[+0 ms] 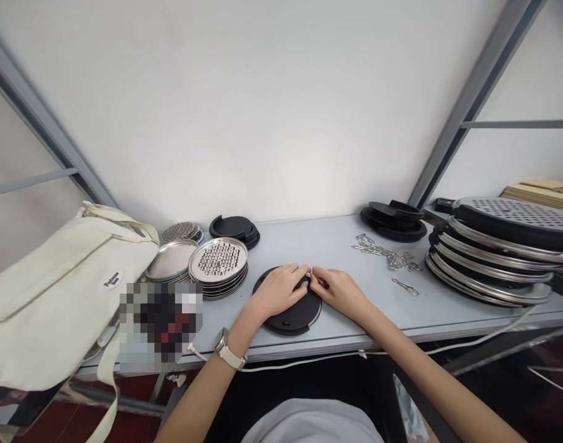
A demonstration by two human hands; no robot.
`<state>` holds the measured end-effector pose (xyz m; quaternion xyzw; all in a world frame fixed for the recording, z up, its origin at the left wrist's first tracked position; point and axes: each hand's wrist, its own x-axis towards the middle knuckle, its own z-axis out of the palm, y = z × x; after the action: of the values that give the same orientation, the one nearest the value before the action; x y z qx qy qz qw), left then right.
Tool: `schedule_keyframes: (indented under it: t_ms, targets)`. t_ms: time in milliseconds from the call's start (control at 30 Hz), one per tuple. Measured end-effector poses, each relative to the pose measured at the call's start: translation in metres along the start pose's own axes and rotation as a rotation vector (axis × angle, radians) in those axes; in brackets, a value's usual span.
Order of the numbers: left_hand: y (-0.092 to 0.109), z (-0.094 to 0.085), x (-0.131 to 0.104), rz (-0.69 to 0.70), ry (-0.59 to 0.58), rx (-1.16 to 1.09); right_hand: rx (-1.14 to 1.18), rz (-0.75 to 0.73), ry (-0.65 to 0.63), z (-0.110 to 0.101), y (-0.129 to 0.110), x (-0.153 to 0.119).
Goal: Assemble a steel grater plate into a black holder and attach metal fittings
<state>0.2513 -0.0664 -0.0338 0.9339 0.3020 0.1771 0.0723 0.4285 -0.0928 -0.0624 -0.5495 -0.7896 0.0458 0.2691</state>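
Here, nearest the body, a black disc lies on the bench, close to its front edge. Left hand rests across the disc; cannot tell whether its fingers pinch anything. Right hand's grip is narrow, seemingly closed on a small dark-red piece at the rim. Judgement: steady the disc with the left, keep right fingertips close in, push gently. To the left, a cream bag, contents hidden. Farther: stacked grater plates, loose metal clips, black pieces piled by the wall.
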Motion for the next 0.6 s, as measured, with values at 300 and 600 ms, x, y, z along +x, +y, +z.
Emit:
schedule_keyframes:
  t_ms: [300,600]
  targets:
    - [-0.0016,0.0013,0.0008,0.004,0.011,-0.049,0.002,-0.005,0.058,0.0032,0.0027,-0.0003]
    - [-0.0009,-0.0005,0.0002,-0.006,0.008,-0.078,0.027,0.008,0.068,0.0012,0.0020,-0.0002]
